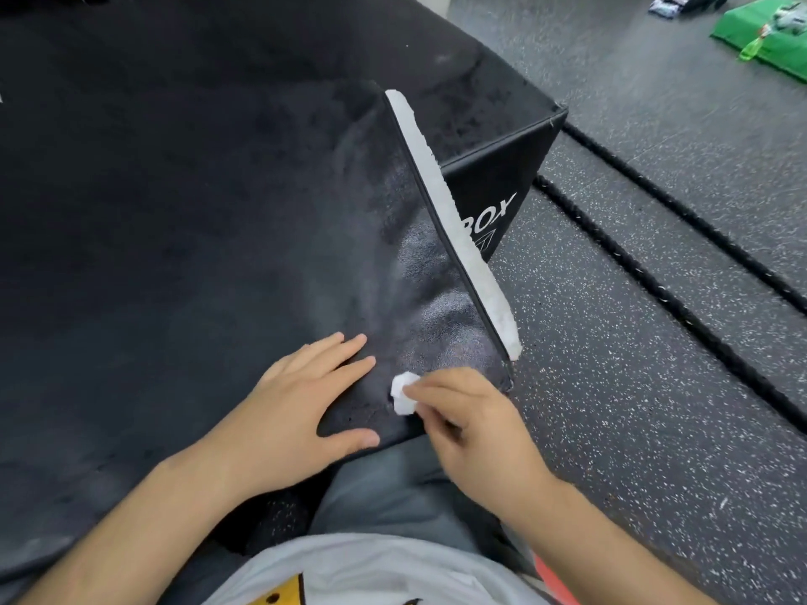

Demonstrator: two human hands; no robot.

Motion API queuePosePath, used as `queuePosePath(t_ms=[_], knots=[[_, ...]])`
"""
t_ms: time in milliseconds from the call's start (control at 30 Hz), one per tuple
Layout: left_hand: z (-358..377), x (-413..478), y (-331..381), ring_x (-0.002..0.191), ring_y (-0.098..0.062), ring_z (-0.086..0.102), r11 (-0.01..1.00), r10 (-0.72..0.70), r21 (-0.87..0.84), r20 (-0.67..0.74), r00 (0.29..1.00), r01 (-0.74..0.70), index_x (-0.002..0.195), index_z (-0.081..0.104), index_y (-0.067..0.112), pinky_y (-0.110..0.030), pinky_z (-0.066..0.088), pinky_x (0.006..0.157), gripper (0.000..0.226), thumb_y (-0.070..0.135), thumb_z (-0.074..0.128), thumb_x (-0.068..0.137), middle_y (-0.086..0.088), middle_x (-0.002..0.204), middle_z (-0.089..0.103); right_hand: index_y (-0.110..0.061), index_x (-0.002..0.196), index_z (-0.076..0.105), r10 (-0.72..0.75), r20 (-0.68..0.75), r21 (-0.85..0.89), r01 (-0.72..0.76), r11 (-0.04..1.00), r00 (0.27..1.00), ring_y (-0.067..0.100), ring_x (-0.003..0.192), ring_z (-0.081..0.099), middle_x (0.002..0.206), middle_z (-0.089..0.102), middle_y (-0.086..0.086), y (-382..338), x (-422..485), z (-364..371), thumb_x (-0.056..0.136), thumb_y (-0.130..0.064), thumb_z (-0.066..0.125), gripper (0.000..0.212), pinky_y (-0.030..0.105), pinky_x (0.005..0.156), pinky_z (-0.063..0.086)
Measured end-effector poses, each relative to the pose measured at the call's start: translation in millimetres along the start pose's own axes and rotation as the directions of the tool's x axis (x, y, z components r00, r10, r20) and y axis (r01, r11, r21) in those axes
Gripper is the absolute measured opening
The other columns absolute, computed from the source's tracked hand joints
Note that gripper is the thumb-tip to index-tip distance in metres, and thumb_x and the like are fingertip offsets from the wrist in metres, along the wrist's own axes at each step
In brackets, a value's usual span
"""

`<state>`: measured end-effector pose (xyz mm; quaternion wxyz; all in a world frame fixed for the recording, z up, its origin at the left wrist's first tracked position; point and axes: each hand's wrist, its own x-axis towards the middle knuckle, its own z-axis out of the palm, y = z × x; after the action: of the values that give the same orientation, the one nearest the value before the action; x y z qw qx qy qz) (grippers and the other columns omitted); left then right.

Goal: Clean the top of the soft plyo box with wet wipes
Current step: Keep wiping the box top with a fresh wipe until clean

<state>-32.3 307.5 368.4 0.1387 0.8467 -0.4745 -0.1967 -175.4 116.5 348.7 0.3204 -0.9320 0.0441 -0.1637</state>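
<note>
Two hands: left (pixel 301 399) flat, steadying box (pixel 174 211); right (pixel 471 417) pinching wipe (pixel 404 393). Best: firm overlapping strokes.

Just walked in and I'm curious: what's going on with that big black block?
A person is cleaning the top of a soft plyo box. Their right hand pinches a small wadded wet wipe and holds it against the top near the corner closest to them. The left hand lies flat on the surface beside it. The patch just beyond the wipe looks shiny, probably damp. A white fuzzy strip runs along the box's right edge.
</note>
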Motion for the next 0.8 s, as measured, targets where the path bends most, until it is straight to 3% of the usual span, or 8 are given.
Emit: queuePosePath(t_ms=[100,267,367,467,633,733,800], knots=[[0,-5,-2,0.139,0.015,-0.025,0.999,-0.007,-0.033,0.023,1.0,0.007,0.155,0.01,0.046,-0.012,-0.011,0.112,0.094,0.082,0.048,0.077,0.036,0.156,-0.016,-0.014,0.108,0.075,-0.124,0.14,0.057,0.117,0.991,0.982,0.017,0.101,0.062,0.109,0.069,-0.005,-2,3,3,0.089,0.002,0.067,0.026,0.026,0.092,0.05],[1,-5,-4,0.142,0.014,-0.02,0.999,0.005,-0.049,-0.002,1.0,-0.006,0.155,0.013,0.045,-0.013,-0.01,0.113,0.095,0.083,0.049,0.076,0.034,0.157,-0.011,-0.013,0.099,0.077,0.038,-0.017,-0.054,-0.038,0.998,0.999,0.019,0.094,0.063,0.1,0.069,-0.006,15,32,2,0.083,0.005,0.068,0.025,0.034,0.085,0.051],[6,-5,-4,0.144,0.011,-0.018,0.998,0.01,-0.059,-0.006,1.0,-0.011,0.156,0.014,0.041,-0.022,-0.003,0.121,0.094,0.079,0.052,0.079,0.031,0.159,-0.01,-0.017,0.095,0.077,-0.065,0.115,-0.002,0.066,0.998,0.991,0.016,0.09,0.062,0.094,0.068,-0.009,-5,27,7,0.081,0.002,0.067,0.026,0.031,0.08,0.052],[9,-7,-7,0.145,0.01,-0.016,0.998,0.006,-0.069,0.004,1.0,-0.006,0.157,0.015,0.04,-0.027,0.001,0.124,0.094,0.08,0.05,0.08,0.03,0.161,-0.008,-0.015,0.096,0.076,-0.213,0.3,0.063,0.203,0.977,0.93,0.018,0.089,0.06,0.093,0.068,-0.006,-20,23,13,0.083,-0.001,0.063,0.023,0.033,0.08,0.052],[8,-4,-11,0.145,0.012,-0.015,0.998,0.02,-0.056,-0.015,1.0,-0.02,0.155,0.014,0.045,-0.022,-0.002,0.121,0.093,0.084,0.048,0.077,0.033,0.159,-0.008,-0.014,0.099,0.077,-0.122,0.136,0.001,0.123,0.992,0.983,0.019,0.093,0.061,0.1,0.07,-0.006,-1,37,12,0.083,0.004,0.066,0.027,0.03,0.087,0.05],[10,-4,-12,0.145,0.012,-0.014,0.998,0.011,-0.068,-0.031,0.999,-0.013,0.155,0.017,0.044,-0.022,-0.001,0.119,0.096,0.088,0.043,0.073,0.036,0.158,-0.007,-0.013,0.097,0.076,-0.172,0.253,0.058,0.162,0.985,0.952,0.02,0.093,0.061,0.1,0.069,-0.004,-18,19,12,0.08,0.005,0.065,0.027,0.029,0.086,0.05],[11,-3,-11,0.145,0.012,-0.014,0.998,0.005,-0.066,-0.044,0.999,-0.008,0.155,0.021,0.044,-0.021,-0.001,0.116,0.098,0.09,0.042,0.071,0.035,0.158,-0.005,-0.013,0.097,0.076,-0.173,0.253,0.028,0.172,0.985,0.952,0.02,0.092,0.06,0.1,0.068,-0.004,-10,21,7,0.081,0.004,0.065,0.026,0.03,0.085,0.05]])
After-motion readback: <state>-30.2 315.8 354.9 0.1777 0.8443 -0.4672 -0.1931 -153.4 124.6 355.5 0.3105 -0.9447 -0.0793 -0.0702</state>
